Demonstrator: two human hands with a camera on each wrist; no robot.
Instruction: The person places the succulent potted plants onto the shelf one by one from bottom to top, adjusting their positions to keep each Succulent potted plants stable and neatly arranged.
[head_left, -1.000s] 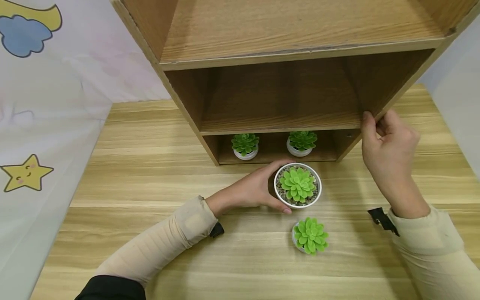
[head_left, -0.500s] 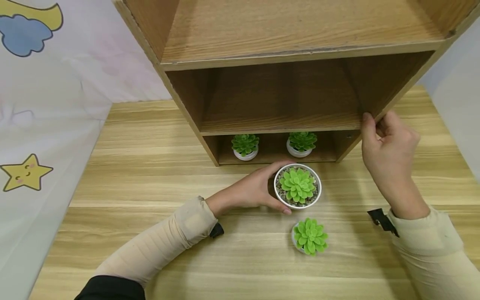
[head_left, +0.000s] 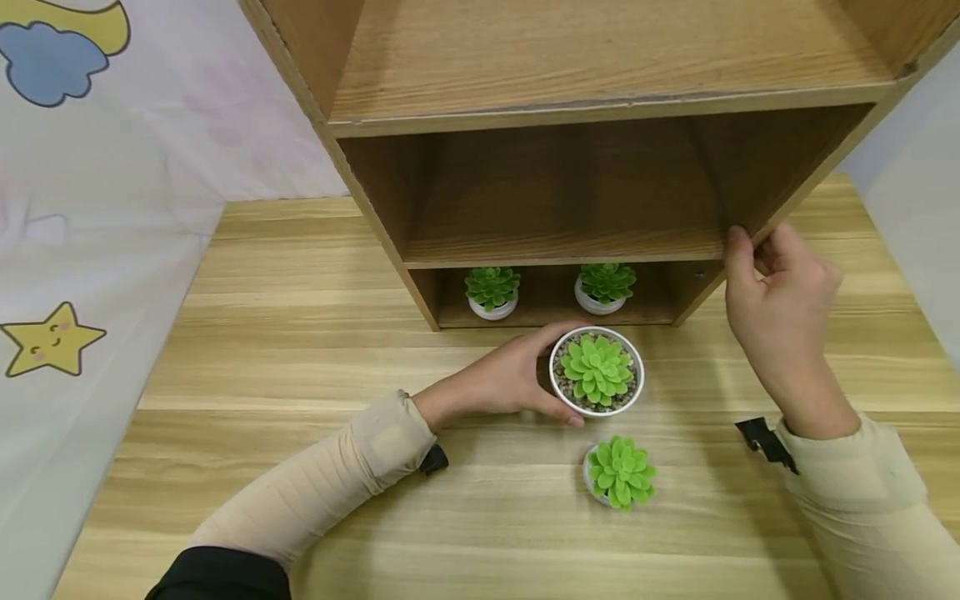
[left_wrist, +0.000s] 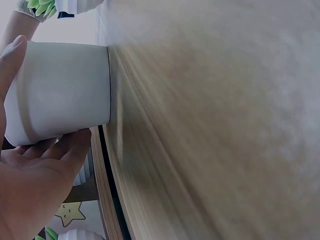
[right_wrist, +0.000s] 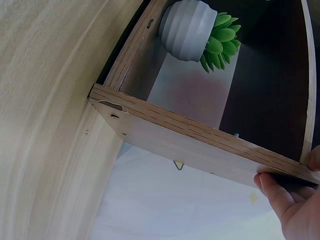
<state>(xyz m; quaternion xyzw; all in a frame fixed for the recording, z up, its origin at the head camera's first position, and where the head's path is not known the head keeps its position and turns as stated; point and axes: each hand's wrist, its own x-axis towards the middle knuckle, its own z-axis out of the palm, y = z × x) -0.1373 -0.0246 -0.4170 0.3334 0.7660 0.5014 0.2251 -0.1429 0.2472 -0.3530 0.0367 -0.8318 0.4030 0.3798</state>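
My left hand [head_left: 517,375] curls round a white pot [left_wrist: 65,92] that holds a light green succulent [head_left: 597,369] among pebbles. The pot stands upright on the wooden table, just in front of the shelf. With thumb and fingers my right hand [head_left: 783,308] grips the right side edge of the wooden shelf [right_wrist: 200,132], near its middle board. A smaller potted succulent [head_left: 621,472] is on the table, nearer to me than the held pot. Inside the bottom compartment stand two more small potted succulents, a left one [head_left: 492,292] and a right one [head_left: 604,287].
The shelf's middle board [head_left: 562,247] hangs over the bottom compartment and partly covers the plants there. A cloth with a cartoon star [head_left: 54,339] and cloud borders the table [head_left: 247,333] on the left. A pale wall [head_left: 918,183] rises on the right.
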